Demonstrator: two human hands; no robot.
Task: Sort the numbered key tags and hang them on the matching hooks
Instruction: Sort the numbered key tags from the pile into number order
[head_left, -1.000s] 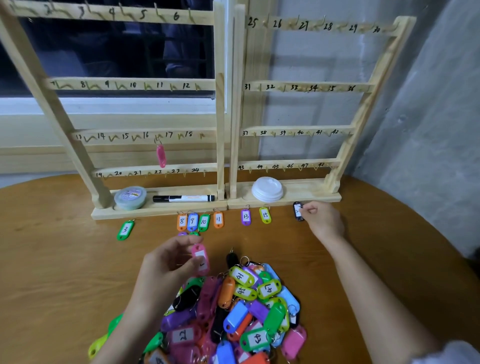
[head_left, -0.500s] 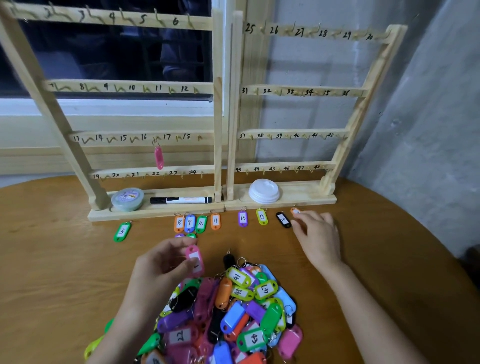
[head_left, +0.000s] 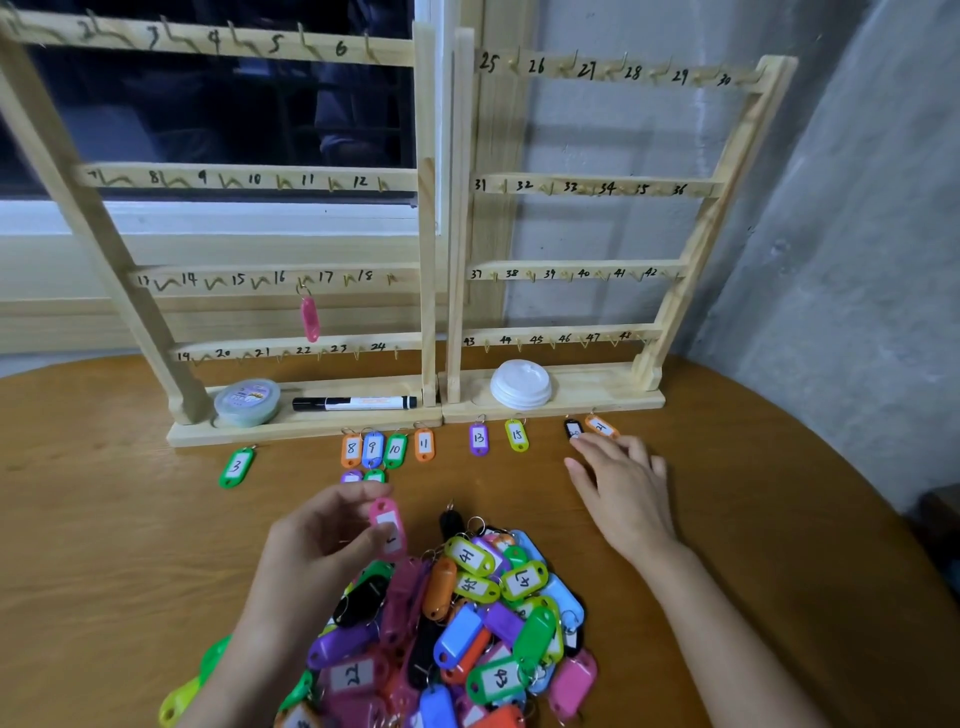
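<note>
Two bare hands are over a round brown wooden table (head_left: 104, 519) in the head view. The left hand (head_left: 322, 540) pinches a pink plastic key tag (head_left: 388, 527) between thumb and curled fingers, holding it just above the far edge of a heap of coloured plastic key tags (head_left: 467, 623); its written number is too blurred to read. The right hand (head_left: 621, 483) lies palm down with its fingers straight and slightly spread. Its forefinger tip reaches a small black key tag (head_left: 573, 429), possibly touching it, with an orange key tag (head_left: 601, 427) just beside. Both lie in front of the right pale wooden hook rack (head_left: 701, 208). Along the base of the left pale wooden hook rack (head_left: 426, 208) lie a green tag marked 3 (head_left: 236, 466), then an orange 8 (head_left: 351, 448), blue 9 (head_left: 372, 448), green 10 (head_left: 395, 450) and orange 11 (head_left: 424, 444). A purple 13 (head_left: 479, 438) and yellow-green 15 (head_left: 517, 435) lie further right. One pink hanging tag (head_left: 309, 318) dangles from the hook between the written 16 and 17. On the rack bases rest a round pale tub (head_left: 247, 401), a black-and-white marker pen (head_left: 354, 403) and a stack of white plastic lids (head_left: 521, 383).
</note>
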